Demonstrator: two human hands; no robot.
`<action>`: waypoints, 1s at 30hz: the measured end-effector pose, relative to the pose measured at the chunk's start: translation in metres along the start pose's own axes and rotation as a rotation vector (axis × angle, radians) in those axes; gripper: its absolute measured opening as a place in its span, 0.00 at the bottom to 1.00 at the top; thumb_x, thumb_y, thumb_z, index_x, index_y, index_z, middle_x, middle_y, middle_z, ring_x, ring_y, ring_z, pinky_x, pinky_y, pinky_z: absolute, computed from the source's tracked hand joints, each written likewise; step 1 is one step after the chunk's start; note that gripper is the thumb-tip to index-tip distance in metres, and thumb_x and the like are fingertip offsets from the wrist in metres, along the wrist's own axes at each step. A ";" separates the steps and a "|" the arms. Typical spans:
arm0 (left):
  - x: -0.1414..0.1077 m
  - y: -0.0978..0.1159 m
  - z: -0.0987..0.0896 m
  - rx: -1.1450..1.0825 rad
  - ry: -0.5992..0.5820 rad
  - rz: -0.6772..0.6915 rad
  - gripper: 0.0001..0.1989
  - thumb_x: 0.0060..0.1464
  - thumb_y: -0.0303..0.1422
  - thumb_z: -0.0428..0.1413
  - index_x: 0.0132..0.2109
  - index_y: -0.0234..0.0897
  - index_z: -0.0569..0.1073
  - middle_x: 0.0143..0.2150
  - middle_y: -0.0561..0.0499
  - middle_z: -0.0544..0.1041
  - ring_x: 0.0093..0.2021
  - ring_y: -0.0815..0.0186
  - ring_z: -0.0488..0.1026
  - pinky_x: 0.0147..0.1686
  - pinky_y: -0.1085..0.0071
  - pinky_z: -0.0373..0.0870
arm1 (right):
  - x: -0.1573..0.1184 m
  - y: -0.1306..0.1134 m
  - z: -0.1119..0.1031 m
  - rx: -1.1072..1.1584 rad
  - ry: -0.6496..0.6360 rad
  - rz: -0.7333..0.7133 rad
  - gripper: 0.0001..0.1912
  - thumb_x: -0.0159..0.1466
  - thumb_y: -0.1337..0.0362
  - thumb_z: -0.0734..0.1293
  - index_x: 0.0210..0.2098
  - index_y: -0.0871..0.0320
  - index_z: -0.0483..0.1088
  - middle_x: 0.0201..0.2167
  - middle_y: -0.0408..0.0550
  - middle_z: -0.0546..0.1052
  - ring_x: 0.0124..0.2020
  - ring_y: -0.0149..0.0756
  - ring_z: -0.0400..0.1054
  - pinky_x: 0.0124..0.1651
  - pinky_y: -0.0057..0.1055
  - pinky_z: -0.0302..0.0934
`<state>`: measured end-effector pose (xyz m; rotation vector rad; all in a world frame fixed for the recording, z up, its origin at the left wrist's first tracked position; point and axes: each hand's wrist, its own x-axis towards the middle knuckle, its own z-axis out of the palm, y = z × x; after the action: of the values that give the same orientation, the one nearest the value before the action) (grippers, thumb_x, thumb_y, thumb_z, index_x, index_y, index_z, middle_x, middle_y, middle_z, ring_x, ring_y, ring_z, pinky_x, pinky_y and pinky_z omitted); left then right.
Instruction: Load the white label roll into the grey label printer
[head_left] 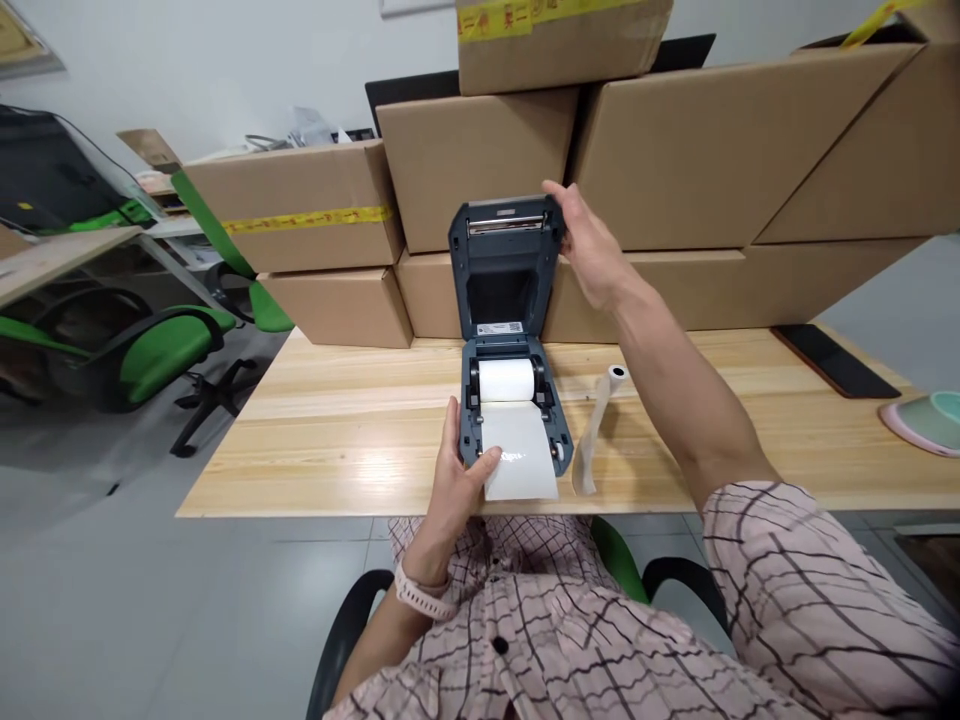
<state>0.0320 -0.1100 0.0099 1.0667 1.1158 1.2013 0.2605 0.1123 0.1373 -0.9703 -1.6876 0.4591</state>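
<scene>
A dark grey label printer (471, 345) stands on the wooden table with its lid (463, 270) raised. Inside it lies a white label roll (507, 380), and its paper strip (521, 470) runs out over the front edge. My left hand (456, 480) is at the printer's front left corner, its thumb on the strip and its fingers along the side. High on the right, my right hand (589, 240) grips the upper right corner of the lid. Beside the printer, a loose curled strip with a small roll (616, 374) rests on the table.
Cardboard boxes (480, 165) are stacked along the back of the wooden table (337, 430). A black flat object (834, 362) and a pink-rimmed green item (926, 420) lie at the right. Green chairs (169, 355) stand at the left.
</scene>
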 end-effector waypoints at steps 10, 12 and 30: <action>-0.009 0.000 -0.024 0.063 0.009 0.197 0.46 0.60 0.48 0.62 0.77 0.56 0.46 0.81 0.49 0.44 0.80 0.50 0.43 0.76 0.49 0.47 | -0.164 -0.069 0.005 -0.132 0.044 -0.298 0.24 0.78 0.50 0.50 0.64 0.44 0.67 0.62 0.47 0.74 0.66 0.45 0.66 0.69 0.54 0.61; 0.001 0.007 -0.024 0.051 0.062 0.299 0.42 0.63 0.51 0.57 0.77 0.55 0.49 0.81 0.49 0.46 0.80 0.50 0.43 0.77 0.49 0.46 | -0.207 -0.068 0.013 -0.179 0.013 -0.311 0.22 0.78 0.55 0.52 0.65 0.47 0.67 0.61 0.49 0.75 0.66 0.45 0.66 0.67 0.54 0.63; 0.012 -0.007 0.000 0.012 0.055 0.160 0.45 0.58 0.50 0.62 0.75 0.44 0.53 0.76 0.40 0.58 0.76 0.48 0.56 0.74 0.52 0.55 | -0.271 -0.044 0.041 -0.353 0.036 -0.202 0.23 0.73 0.59 0.56 0.64 0.44 0.67 0.58 0.50 0.77 0.65 0.53 0.68 0.64 0.59 0.65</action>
<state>0.0338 -0.0982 0.0026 1.1561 1.0970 1.3584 0.2286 -0.1200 -0.0103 -1.0364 -1.8476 0.0082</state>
